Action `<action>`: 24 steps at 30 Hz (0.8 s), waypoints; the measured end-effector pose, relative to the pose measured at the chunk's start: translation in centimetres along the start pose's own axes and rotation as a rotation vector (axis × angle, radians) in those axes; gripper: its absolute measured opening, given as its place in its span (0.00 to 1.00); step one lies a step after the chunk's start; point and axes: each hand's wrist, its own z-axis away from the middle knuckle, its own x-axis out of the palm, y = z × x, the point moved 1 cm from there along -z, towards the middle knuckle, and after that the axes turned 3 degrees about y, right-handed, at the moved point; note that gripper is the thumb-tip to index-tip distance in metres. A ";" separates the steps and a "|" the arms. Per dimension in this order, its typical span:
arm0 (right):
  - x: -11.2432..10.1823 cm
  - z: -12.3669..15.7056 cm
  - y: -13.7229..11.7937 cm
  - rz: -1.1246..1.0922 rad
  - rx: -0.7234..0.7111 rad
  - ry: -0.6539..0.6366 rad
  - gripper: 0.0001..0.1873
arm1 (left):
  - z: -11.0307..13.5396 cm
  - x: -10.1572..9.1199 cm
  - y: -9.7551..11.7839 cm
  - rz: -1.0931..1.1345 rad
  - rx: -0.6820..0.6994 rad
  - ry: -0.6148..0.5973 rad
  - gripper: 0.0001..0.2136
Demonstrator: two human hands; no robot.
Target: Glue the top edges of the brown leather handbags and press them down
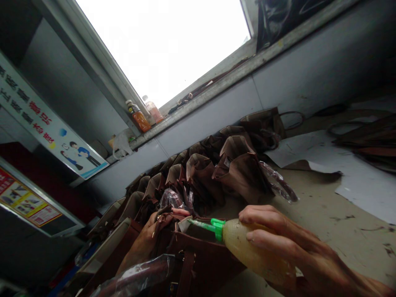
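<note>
My right hand (278, 235) is wrapped round a squeeze bottle (241, 243) of yellowish liquid, its green nozzle tipped sideways to the left. The nozzle's whitish tip meets a pale flap (183, 225) at the top edge of a brown handbag (210, 255). My left hand (148, 237) grips the bag's upper edge from the left, fingers partly hidden behind the folded material. A handle wrapped in clear plastic (139, 274) lies across the bag's front, beside a strap with metal fittings (186, 268).
Several brown bags (238, 169) stand in rows on the worktable (315, 206) against the wall. White sheets (365, 185) and dark pieces lie at the right. Two drink bottles (140, 117) stand on the window sill, and sign boards hang at left.
</note>
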 end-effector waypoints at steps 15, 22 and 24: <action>-0.1 0.4 0.2 0.034 -0.020 -0.009 0.25 | 0.2 0.0 -0.7 0.122 -0.027 -0.022 0.18; 0.5 -0.9 -0.4 -0.037 -0.021 -0.032 0.22 | 0.2 0.0 -0.7 0.116 0.017 -0.034 0.17; 0.6 -0.9 -0.5 -0.052 -0.028 -0.041 0.22 | 0.0 -0.3 -1.0 0.122 0.014 -0.037 0.18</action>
